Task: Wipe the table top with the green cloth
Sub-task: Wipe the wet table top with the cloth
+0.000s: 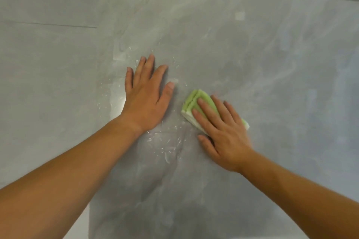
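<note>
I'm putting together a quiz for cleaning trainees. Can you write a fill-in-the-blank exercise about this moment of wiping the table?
1. The left hand lies flat, fingers spread, on the glossy grey table top and holds ____.
2. The folded green cloth is touched by ____ of the two hands.
3. The right hand presses the cloth down with fingers that are ____, not curled.

Missing words: nothing; one; straight.

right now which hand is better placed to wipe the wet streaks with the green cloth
Right. The right hand lies flat on the green cloth, pressing it to the table top; the left hand rests flat among the wet streaks, holding nothing.
</note>
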Action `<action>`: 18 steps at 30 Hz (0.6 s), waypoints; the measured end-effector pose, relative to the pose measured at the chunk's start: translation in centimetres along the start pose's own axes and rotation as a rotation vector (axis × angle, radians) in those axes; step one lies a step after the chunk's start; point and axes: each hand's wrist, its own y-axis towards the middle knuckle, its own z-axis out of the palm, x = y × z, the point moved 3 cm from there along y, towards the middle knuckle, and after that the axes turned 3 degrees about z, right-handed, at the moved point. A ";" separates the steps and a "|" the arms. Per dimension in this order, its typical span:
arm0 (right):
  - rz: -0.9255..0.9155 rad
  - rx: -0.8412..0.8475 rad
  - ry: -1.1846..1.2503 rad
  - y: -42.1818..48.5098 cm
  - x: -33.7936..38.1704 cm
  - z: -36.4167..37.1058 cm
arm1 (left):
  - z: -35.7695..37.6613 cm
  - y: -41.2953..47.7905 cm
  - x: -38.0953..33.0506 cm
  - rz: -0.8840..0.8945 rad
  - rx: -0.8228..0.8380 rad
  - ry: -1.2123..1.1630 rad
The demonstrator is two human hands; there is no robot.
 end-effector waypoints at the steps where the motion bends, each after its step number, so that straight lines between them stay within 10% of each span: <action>1: -0.027 0.019 0.003 0.2 -0.4 -0.1 | -0.3 -0.5 -0.1 0.019 -0.018 0.005; 9: 0.499 -0.142 0.102 11.9 -3.2 -3.1 | 1.6 -6.1 -0.4 0.041 -0.046 0.023; 18: 0.012 0.003 -0.031 0.4 -1.8 -0.2 | 2.9 -8.8 -0.1 0.013 -0.041 0.058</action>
